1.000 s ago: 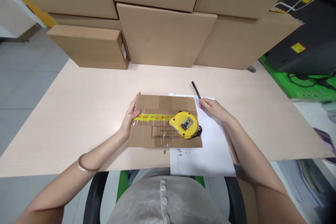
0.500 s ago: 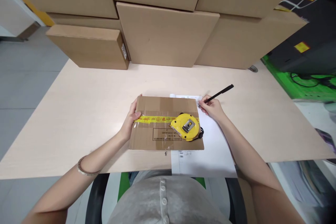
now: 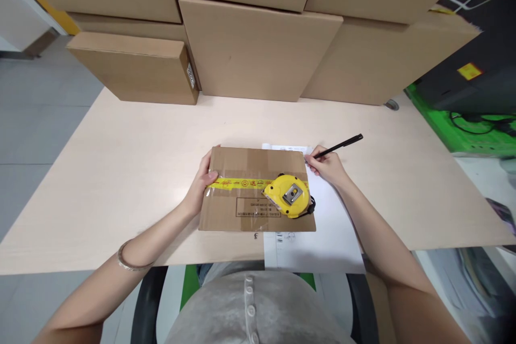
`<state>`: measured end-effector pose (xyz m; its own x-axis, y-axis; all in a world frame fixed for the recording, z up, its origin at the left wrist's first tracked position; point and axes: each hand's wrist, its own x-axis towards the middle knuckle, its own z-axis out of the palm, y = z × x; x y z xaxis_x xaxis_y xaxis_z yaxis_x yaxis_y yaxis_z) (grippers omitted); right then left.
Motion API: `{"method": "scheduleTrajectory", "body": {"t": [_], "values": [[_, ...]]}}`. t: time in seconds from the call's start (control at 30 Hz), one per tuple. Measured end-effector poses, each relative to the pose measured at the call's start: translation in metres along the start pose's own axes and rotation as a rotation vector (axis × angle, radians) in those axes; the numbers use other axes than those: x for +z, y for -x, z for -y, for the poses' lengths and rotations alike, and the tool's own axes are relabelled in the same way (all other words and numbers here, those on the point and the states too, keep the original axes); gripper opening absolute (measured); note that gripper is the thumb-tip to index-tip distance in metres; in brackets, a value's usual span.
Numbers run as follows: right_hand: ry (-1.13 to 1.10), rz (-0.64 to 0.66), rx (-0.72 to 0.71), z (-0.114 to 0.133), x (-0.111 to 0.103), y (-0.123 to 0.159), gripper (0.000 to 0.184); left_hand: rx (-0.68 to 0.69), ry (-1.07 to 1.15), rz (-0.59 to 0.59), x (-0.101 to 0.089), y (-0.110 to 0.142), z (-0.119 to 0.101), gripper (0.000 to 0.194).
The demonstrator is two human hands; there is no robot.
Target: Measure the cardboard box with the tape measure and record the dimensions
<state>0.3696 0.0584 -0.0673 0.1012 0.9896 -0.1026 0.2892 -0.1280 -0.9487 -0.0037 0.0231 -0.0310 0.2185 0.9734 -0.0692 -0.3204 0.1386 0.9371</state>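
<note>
My left hand [image 3: 202, 183] grips the left edge of a small cardboard box [image 3: 226, 209], thumb on top beside its yellow printed tape [image 3: 236, 183]. On the right part of the box lies a yellow tape measure [image 3: 296, 196] with a black strap. My right hand [image 3: 324, 165] pinches a black pen [image 3: 342, 144], its upper end pointing up and right. The pen's tip is hidden by the fingers near the box's upper right corner. Under the box and the right hand is a white sheet of paper [image 3: 330, 226], partly covered, with some writing along its left side.
Large cardboard boxes [image 3: 258, 54] are stacked along the back of the table [image 3: 141, 172]. A flatter carton [image 3: 137, 72] stands at back left. On the right are a green surface [image 3: 439, 123] with black cables, and a phone-like object [image 3: 500, 212] at the table's edge.
The view has shifted slightly. The pen's upper end sits a little lower and further right. Both hands keep their hold, and the box and tape measure look nearly unmoved.
</note>
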Motion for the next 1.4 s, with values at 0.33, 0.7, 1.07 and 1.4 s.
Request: {"method": "scheduleTrajectory", "body": {"t": [0.33, 0.7, 1.07, 1.4], "values": [[-0.007, 0.015, -0.003, -0.0002, -0.0004, -0.0017, 0.051, -0.041, 0.015, -0.058, 0.0021, 0.0003, -0.0014, 0.066], [-0.005, 0.011, -0.004, 0.0009, -0.0007, -0.0027, 0.051, -0.056, 0.012, -0.036, -0.0009, -0.0002, 0.0006, 0.072], [0.029, -0.021, -0.021, -0.0006, -0.0023, -0.0017, 0.039, -0.022, -0.020, -0.022, -0.0026, -0.0010, 0.0003, 0.062], [0.040, -0.013, -0.018, -0.0007, -0.0026, -0.0026, 0.036, -0.072, -0.010, -0.035, -0.0031, -0.0001, 0.0002, 0.071]]}}
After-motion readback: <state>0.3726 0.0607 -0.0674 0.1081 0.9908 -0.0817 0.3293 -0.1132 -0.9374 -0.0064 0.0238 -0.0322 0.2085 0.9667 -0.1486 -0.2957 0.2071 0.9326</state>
